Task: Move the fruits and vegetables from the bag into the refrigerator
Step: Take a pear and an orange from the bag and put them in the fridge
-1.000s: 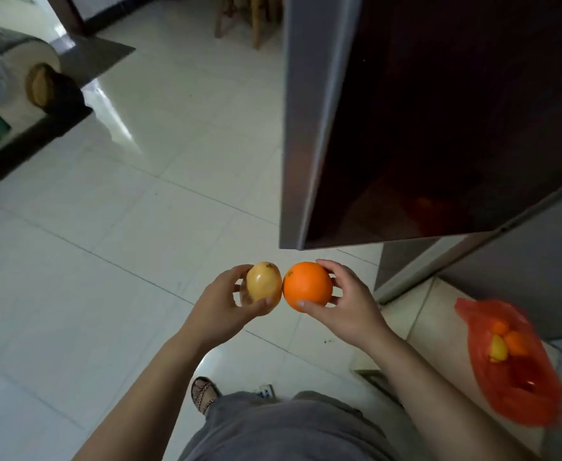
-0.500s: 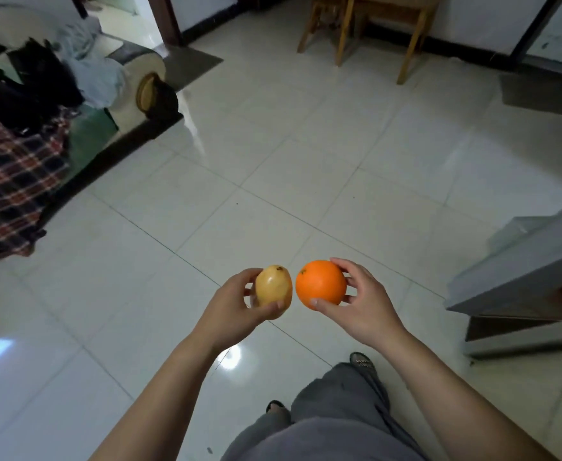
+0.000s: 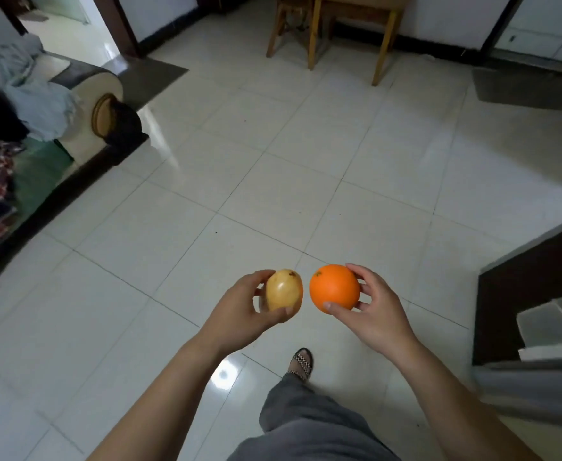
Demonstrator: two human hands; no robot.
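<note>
Orange [image 3: 334,287] gripped in right hand [image 3: 378,316], thumb underneath and fingers curled round the far side, up in the air over white tiled floor [image 3: 206,181]. Just beside it on the left, across a narrow gap, yellowish oval fruit [image 3: 283,291] held in left hand [image 3: 236,316], thumb pressed below, fingers curved round the back. Both at about the same height, palms facing each other. Below, grey trouser leg [image 3: 306,424] and sandalled foot [image 3: 301,361]. At far right, dark refrigerator [image 3: 522,294] with pale drawer [image 3: 559,324]. At top, wooden table legs [image 3: 384,51]; at left, sofa arm [image 3: 103,104] with heaped clothes [image 3: 36,104].
</note>
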